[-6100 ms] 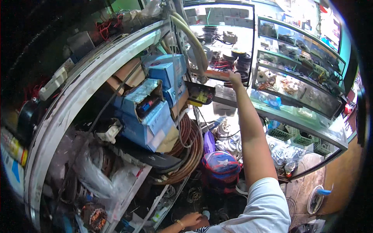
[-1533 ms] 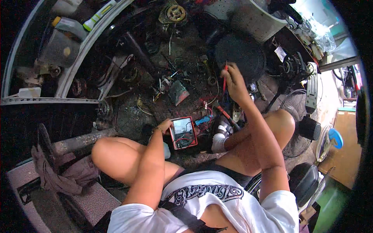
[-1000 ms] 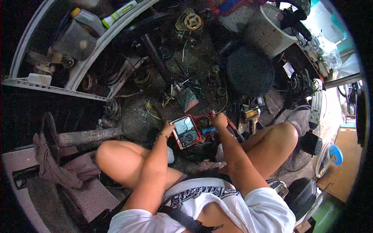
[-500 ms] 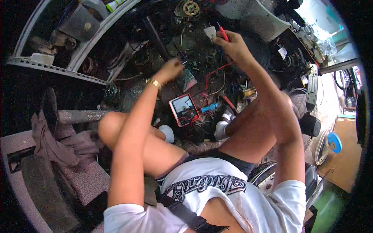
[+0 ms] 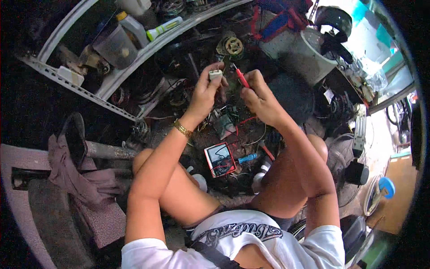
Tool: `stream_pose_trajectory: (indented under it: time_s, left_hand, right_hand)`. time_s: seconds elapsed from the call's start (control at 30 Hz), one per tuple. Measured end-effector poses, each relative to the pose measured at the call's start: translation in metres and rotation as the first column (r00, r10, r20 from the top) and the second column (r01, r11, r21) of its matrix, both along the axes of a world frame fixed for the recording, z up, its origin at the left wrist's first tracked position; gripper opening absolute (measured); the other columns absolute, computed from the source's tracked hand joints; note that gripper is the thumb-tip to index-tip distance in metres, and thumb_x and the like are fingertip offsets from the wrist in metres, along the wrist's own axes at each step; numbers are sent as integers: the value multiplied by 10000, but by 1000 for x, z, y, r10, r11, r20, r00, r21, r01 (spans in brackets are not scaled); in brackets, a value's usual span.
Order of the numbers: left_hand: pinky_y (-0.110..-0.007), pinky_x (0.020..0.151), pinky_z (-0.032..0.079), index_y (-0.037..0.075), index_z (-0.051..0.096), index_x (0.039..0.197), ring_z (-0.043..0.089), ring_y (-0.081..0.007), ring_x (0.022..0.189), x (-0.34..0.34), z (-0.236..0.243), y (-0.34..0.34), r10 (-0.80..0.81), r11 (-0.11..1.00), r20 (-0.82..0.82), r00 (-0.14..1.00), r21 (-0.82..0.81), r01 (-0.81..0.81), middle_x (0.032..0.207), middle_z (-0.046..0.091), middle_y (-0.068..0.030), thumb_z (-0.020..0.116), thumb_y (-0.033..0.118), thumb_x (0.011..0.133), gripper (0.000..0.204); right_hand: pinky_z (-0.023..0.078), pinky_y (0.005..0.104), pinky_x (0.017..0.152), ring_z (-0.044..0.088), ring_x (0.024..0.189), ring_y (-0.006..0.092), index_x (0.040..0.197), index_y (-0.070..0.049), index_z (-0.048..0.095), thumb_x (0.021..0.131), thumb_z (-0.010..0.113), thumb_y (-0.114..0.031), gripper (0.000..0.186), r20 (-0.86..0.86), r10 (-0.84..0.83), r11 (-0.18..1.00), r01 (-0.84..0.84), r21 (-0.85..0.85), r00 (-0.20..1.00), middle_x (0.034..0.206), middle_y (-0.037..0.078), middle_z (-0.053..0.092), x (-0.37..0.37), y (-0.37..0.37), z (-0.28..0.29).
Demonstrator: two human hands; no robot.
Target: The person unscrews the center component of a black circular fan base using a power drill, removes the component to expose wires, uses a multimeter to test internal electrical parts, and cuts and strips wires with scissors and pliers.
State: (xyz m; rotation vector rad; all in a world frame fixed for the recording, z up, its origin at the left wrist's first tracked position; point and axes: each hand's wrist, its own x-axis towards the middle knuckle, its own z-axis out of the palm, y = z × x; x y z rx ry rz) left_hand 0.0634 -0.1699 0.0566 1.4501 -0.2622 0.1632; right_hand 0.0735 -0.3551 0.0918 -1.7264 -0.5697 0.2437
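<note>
My left hand (image 5: 208, 87) grips a white plug (image 5: 215, 74) upright between fingers and thumb, its pins small and hard to make out. Just right of it, my right hand (image 5: 254, 93) holds a red meter probe (image 5: 242, 77), tip angled toward the plug without clear contact. A red-framed meter (image 5: 217, 156) with a pale display lies on the floor between my legs, a red lead (image 5: 247, 119) lying above it. Beside it are a blue tool (image 5: 246, 158) and a red-handled tool (image 5: 267, 151).
A metal-framed shelf (image 5: 152, 42) with jugs and a torch spans the upper left. A motor part (image 5: 231, 47), red-and-blue bag (image 5: 280, 20) and white bucket (image 5: 323, 58) are at the back, loose scrap around. A wire fan guard (image 5: 345, 148) is at the right, pink-speckled bench (image 5: 20, 154) at left.
Both hands have left the meter area and now face each other higher up. The white plug, in my right hand half a second ago, is now in my left, while my right keeps the probe.
</note>
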Motion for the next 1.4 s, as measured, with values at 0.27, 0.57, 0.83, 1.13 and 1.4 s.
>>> stream_pose_trajectory:
  time_s: [0.27,0.57,0.83,1.13,1.4]
  left_hand:
    - [-222,621,411,115,449,1274,468,-66,755,11,1,5,-45,951,-92,995,-308,15,941,517,19,486,216,959,333]
    - [-199,695,433,80,555,1129,503,-48,830,10,9,1,198,969,133,971,122,-215,995,570,16,611,32,849,289]
    - [-236,849,421,70,566,1112,520,-78,931,14,10,9,225,954,167,960,163,-252,1020,580,11,636,49,836,285]
    - [-215,692,441,70,577,1091,507,-53,771,11,10,6,210,901,302,930,310,-304,900,561,13,634,-28,806,307]
    - [-211,701,397,39,588,1006,478,-43,751,9,11,-3,239,970,130,962,21,-244,865,556,9,526,201,926,191]
  right_hand:
    - [443,284,658,496,742,103,1007,-2,415,885,556,-44,191,-155,-38,990,58,126,987,798,75,529,3,17,2]
    - [458,279,700,540,794,106,959,11,514,852,615,-61,164,-72,-46,991,54,125,996,843,84,596,17,25,-10]
    - [459,300,686,542,770,124,935,22,508,833,630,-71,184,-1,-81,997,81,7,997,826,105,605,17,27,-12]
    - [460,298,689,547,767,128,925,19,511,825,632,-56,174,-3,-80,996,80,39,997,819,111,605,17,27,-13]
    - [447,300,663,545,723,139,908,12,522,814,644,-55,167,-59,-158,987,159,5,986,783,132,600,13,34,-19]
